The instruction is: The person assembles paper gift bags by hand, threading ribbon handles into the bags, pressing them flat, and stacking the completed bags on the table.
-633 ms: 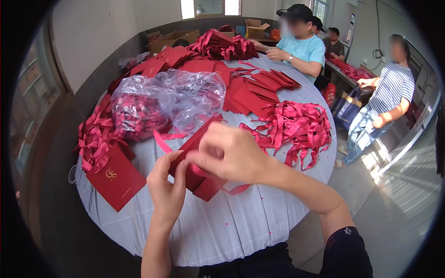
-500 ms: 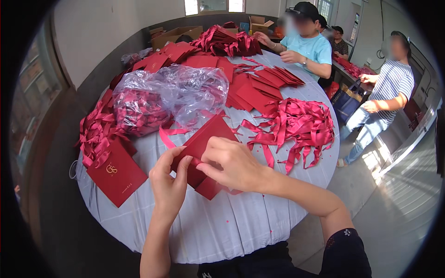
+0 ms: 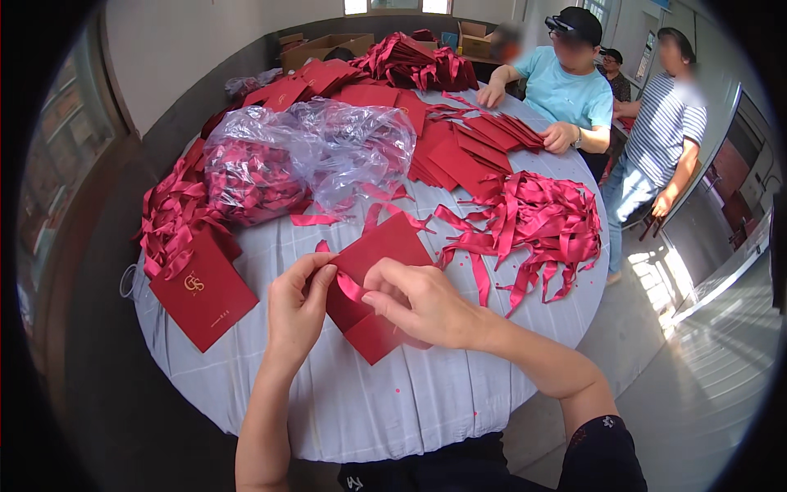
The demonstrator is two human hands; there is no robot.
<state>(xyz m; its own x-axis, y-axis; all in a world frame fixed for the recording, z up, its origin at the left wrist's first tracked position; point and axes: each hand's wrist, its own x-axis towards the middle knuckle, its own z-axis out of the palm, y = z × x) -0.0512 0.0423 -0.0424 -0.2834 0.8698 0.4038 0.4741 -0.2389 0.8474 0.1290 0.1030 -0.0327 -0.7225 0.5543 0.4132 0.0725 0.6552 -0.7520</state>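
Observation:
A flat red paper bag [image 3: 393, 243] lies tilted in front of me, with part of it hidden by my hands. At its left edge, the thumb and fingers of my left hand [image 3: 299, 302] pinch a pink-red satin ribbon [image 3: 350, 286]. The short stretch of ribbon crosses the bag to my right hand [image 3: 422, 302], whose thumb and curled forefinger close on its other end. To the left, another red bag [image 3: 205, 295] with gold print rests under a heap of ribbons [image 3: 176, 209].
A clear plastic sack [image 3: 262, 168] of ribbons, a loose ribbon pile [image 3: 541, 221] and stacked red bags [image 3: 467, 156] cover much of the round cloth-covered table [image 3: 344, 418]. Across it, a person in light blue [image 3: 566, 90] handles bags. Someone in stripes [image 3: 668, 123] stands at right.
My right hand has drawn slightly away from the left, so more ribbon shows between them. The co-worker in blue has lowered both hands to the bags. The striped person has turned and moved.

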